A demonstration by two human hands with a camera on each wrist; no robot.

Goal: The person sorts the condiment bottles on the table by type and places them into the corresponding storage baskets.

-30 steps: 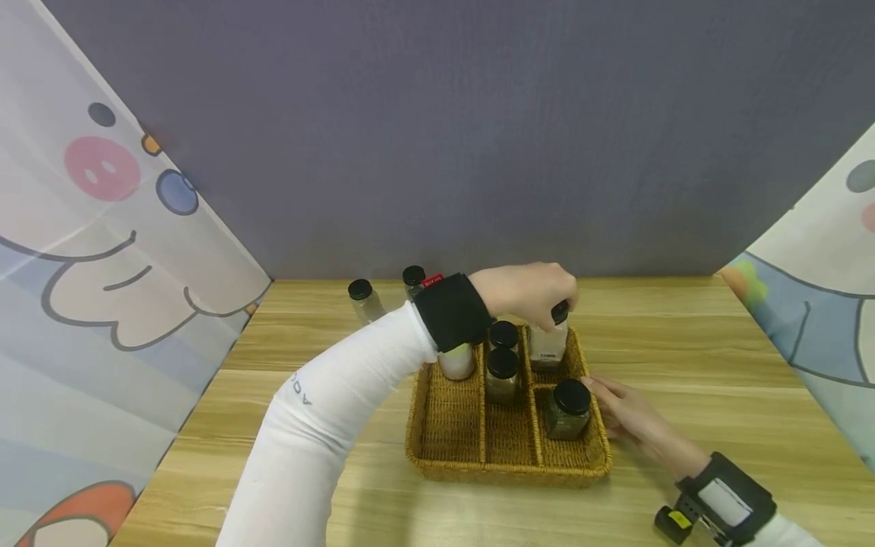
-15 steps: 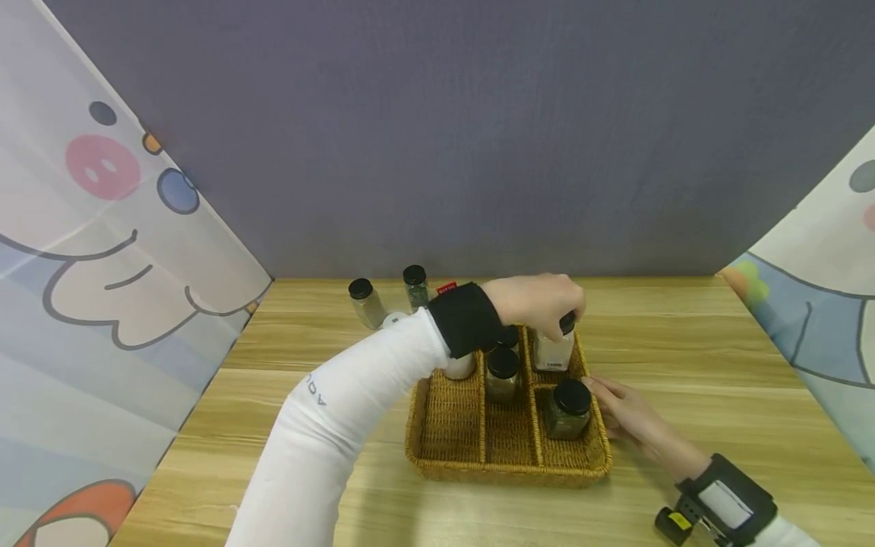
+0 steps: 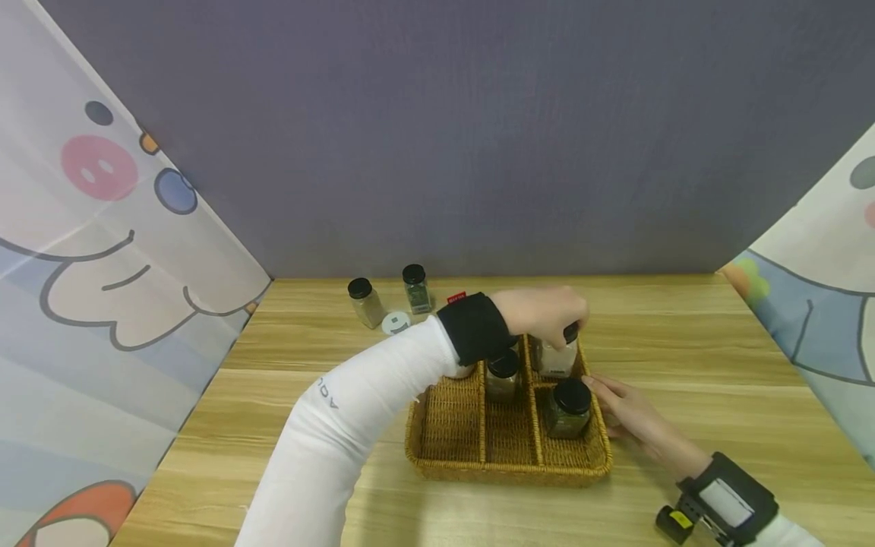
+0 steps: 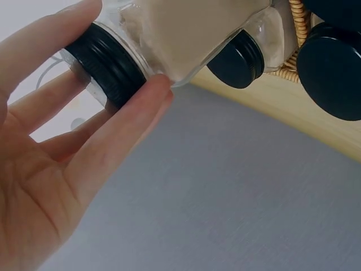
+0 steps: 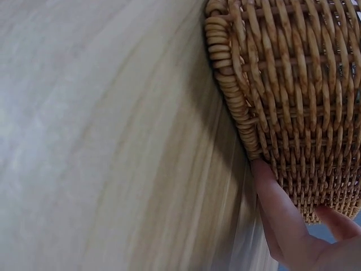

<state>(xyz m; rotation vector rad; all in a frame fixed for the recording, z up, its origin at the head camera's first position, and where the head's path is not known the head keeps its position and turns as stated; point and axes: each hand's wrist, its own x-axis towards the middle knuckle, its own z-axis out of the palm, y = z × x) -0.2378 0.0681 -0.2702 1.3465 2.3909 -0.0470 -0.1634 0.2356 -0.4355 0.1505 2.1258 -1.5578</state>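
Note:
With bent fingers, my left hand [image 3: 547, 313] grips a clear glass jar of pale powder [image 3: 557, 360] by its black lid, at the back right compartment of a wicker basket [image 3: 506, 472]. The left wrist view shows fingers and thumb around the lid; a second jar with a black lid [image 4: 237, 60] is close beside it. Against the basket's right outer side rests my right hand [image 3: 625, 412], its fingers fairly straight on the wicker. A dark green-filled jar [image 3: 567, 422] stands in the front right compartment. My left forearm partly covers the middle compartment's jars [image 3: 502, 380].
A pale-filled jar [image 3: 368, 305] and a green-filled jar [image 3: 417, 294] stand behind and left of the basket. Near them are a white round lid-like thing [image 3: 396, 323] and a red-marked item [image 3: 456, 298], mostly hidden. A grey wall [image 3: 506, 152] borders the table's back.
My left hand has moved slightly right and down, lowering the powder jar at the back right compartment. The white round thing behind the sleeve has come into view. My right hand stays put.

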